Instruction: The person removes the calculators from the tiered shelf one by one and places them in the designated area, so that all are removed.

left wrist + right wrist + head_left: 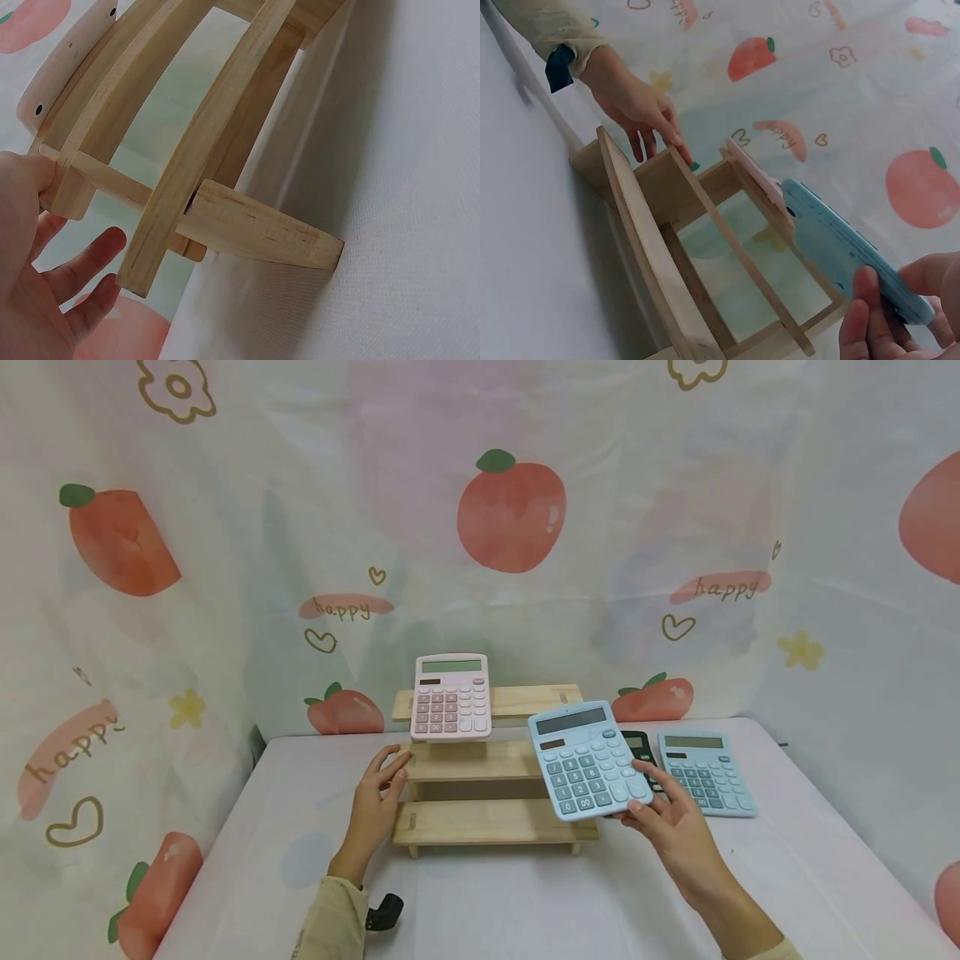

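Note:
My right hand (678, 831) grips a light blue calculator (588, 762) by its lower right corner. It is held tilted in front of the right part of a three-tier wooden display rack (495, 822), keys facing the head camera. My left hand (375, 806) holds the left end of the rack's middle tier between thumb and index finger; its other fingers spread loosely in the left wrist view. A pink calculator (452, 697) leans upright on the rack's upper left part. In the right wrist view, the blue calculator (847, 244) shows its underside and edge.
On the white table (480, 910), right of the rack, lie a black calculator (639, 745), partly hidden behind the held one, and a second light blue calculator (707, 775). A fruit-printed cloth (570, 627) hangs behind. A black strap (385, 912) shows beside the left sleeve.

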Tool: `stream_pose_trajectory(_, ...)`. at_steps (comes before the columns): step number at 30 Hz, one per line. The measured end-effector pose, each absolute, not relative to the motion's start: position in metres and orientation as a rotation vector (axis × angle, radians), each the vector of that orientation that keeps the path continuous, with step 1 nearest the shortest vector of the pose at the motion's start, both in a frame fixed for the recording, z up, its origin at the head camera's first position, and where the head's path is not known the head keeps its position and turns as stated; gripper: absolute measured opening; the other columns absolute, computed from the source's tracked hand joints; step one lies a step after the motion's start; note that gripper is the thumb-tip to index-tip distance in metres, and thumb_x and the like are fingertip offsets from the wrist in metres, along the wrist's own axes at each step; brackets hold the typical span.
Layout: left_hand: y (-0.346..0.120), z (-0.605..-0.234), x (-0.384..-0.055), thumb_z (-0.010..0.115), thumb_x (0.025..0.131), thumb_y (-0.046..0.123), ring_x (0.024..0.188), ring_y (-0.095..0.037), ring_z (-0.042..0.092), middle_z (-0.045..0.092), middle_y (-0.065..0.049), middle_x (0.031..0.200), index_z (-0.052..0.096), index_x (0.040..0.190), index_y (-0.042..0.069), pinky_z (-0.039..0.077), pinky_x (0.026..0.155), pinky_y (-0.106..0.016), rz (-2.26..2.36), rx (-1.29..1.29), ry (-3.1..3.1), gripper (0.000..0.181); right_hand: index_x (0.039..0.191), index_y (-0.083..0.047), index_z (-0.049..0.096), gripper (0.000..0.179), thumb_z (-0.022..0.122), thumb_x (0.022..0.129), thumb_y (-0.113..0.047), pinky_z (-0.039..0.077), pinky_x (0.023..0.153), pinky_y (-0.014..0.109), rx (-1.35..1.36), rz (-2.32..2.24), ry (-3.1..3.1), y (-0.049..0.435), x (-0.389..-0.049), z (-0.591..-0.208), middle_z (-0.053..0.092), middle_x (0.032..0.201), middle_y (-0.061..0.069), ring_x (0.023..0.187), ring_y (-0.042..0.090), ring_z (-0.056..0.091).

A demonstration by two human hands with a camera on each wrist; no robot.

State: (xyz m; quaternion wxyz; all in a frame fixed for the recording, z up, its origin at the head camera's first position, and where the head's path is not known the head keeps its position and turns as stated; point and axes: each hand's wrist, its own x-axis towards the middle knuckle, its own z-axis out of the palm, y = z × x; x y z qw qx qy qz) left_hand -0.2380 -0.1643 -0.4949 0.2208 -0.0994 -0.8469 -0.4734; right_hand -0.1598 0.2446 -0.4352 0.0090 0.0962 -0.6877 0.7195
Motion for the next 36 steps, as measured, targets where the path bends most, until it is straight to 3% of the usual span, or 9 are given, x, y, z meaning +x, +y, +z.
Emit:
stream_pose_trajectory(22, -0.164, -0.494, -0.236, 0.056, 0.105, 0.017, 0.130, -0.032, 0.058, 0.052, -0.011, 0.151, 0.066, 0.134, 0.006, 0.055, 0.091, -0.040, -1.368, -0.251, -2.348, 0.033, 0.153, -0.013, 0.030, 0.056, 0.054, 0.103, -0.003, 0.057, 0.084, 0.019, 0.136, 2.365, -2.105, 0.279, -0.140, -0.467, 0.069, 0.116, -0.014, 0.093, 0.007, 0.068)
stream_pose_trajectory(36, -0.164, -0.494, -0.236, 0.055, 0.105, 0.017, 0.131, -0.030, 0.057, 0.051, -0.010, 0.152, 0.065, 0.136, 0.007, 0.054, 0.092, -0.039, -1.384, -0.251, -2.355, 0.034, 0.145, -0.029, 0.044, 0.054, 0.048, 0.103, 0.005, 0.058, 0.084, 0.019, 0.218, 2.396, -2.032, 0.306, -0.126, -0.485, 0.069, 0.105, -0.006, 0.091, 0.010, 0.069)
